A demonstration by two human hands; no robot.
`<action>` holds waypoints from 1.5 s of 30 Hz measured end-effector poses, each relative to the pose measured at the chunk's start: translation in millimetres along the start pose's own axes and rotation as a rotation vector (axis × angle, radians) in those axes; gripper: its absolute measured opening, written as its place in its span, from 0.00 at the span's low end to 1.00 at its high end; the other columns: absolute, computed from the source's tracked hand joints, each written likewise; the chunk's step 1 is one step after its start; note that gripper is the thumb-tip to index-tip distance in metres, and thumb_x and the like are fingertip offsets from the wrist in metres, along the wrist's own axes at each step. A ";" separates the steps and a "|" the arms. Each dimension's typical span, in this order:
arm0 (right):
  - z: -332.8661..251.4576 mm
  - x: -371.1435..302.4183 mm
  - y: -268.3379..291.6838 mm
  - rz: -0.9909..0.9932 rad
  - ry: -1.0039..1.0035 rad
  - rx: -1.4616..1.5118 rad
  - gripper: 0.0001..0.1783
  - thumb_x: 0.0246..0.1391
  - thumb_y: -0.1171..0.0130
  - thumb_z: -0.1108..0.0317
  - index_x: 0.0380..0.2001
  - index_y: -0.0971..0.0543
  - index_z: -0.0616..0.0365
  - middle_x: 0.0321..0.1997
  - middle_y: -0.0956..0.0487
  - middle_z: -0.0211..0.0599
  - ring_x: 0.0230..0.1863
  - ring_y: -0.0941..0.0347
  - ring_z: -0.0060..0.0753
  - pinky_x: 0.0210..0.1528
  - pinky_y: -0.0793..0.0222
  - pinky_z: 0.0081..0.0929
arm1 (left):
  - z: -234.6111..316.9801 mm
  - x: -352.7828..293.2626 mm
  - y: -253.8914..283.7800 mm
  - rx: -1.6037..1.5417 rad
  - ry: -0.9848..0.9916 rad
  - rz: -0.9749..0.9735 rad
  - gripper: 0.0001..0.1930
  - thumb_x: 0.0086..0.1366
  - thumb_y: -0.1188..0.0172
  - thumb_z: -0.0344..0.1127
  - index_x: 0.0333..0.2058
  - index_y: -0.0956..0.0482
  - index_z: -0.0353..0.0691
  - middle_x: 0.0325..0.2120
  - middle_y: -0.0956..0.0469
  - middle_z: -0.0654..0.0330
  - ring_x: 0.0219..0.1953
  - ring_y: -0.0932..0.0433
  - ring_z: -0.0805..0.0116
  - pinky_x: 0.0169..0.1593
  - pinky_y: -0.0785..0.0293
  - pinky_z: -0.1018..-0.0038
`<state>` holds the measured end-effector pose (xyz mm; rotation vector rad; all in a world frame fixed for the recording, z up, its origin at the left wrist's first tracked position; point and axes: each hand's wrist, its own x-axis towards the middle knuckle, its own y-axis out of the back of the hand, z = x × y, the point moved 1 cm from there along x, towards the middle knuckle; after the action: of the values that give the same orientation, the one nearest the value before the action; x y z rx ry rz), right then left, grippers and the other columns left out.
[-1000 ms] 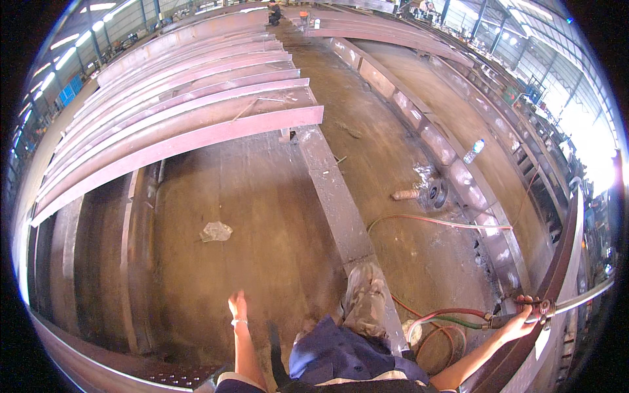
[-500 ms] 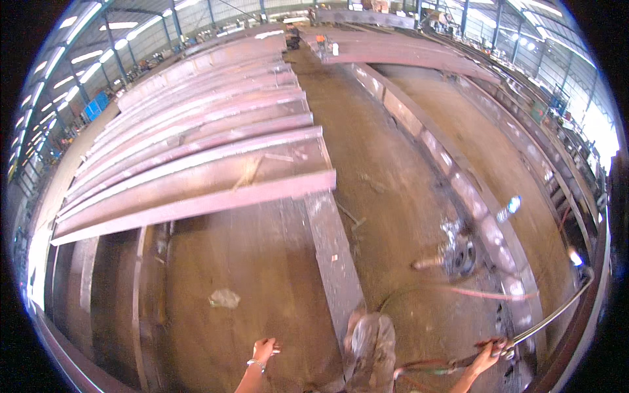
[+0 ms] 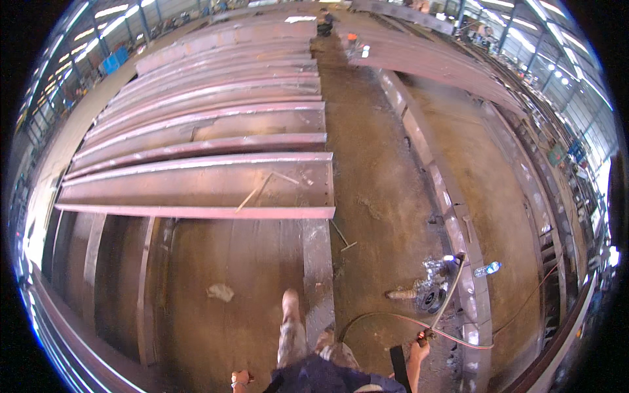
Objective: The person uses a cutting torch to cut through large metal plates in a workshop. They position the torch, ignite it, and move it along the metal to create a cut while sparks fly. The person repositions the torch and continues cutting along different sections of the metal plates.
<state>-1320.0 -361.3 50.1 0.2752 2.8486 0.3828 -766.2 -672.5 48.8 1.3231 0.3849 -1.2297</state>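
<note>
My right hand (image 3: 420, 351) is closed around the handle of a gas cutting torch (image 3: 448, 296). Its long metal tube slants up and away, with the tip over a steel beam (image 3: 453, 219) on the right. A reddish hose (image 3: 468, 342) loops near my hand and across the floor. At the lower edge, my left hand (image 3: 242, 378) hangs with its fingers curled, and nothing shows in it. My boot (image 3: 291, 304) is forward of my body, beside a flat steel support (image 3: 319, 262). A clear bottle (image 3: 487, 269) lies by the torch tip.
Several reddish steel beams (image 3: 196, 187) lie in rows at the left, a thin angled tool (image 3: 257, 190) on the nearest. A T-shaped tool (image 3: 342, 236) rests on the floor beside them. Dark round metal parts (image 3: 432, 298) sit left of the right beam. Far off, a person (image 3: 325, 23) crouches.
The torch has swung from far right to nearly ahead of my right hand. My left hand is lower and further left. One boot has come forward, and the view has turned leftward.
</note>
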 end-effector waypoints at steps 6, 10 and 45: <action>-37.4 34.5 -81.9 0.041 -0.036 -0.317 0.10 0.36 0.42 0.76 0.28 0.25 0.61 0.26 0.23 0.35 0.22 0.27 0.31 0.22 0.29 0.30 | -35.9 -39.4 -6.2 0.453 -0.067 -0.008 0.12 0.57 0.45 0.38 0.26 0.20 0.33 0.20 0.21 0.52 0.22 0.21 0.56 0.25 0.26 0.61; -61.1 72.4 -150.2 -0.046 -0.198 -0.300 0.07 0.38 0.45 0.76 0.26 0.27 0.63 0.19 0.25 0.38 0.17 0.28 0.30 0.20 0.29 0.30 | 30.9 -36.9 -56.1 0.600 -0.455 -0.087 0.12 0.57 0.48 0.35 0.23 0.21 0.33 0.18 0.22 0.52 0.21 0.22 0.58 0.23 0.29 0.64; -211.5 190.0 -687.4 0.285 -0.010 -1.031 0.25 0.47 0.39 0.42 0.34 0.16 0.54 0.33 0.18 0.49 0.39 0.22 0.52 0.40 0.28 0.43 | 978.2 114.1 -224.9 -0.336 -0.263 -0.175 0.15 0.63 0.44 0.39 0.34 0.23 0.29 0.28 0.19 0.52 0.26 0.19 0.65 0.27 0.25 0.74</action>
<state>-1662.5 -1020.4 11.6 0.4408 2.2040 1.7624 -1307.2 -1521.9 126.6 0.8435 0.5010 -1.3951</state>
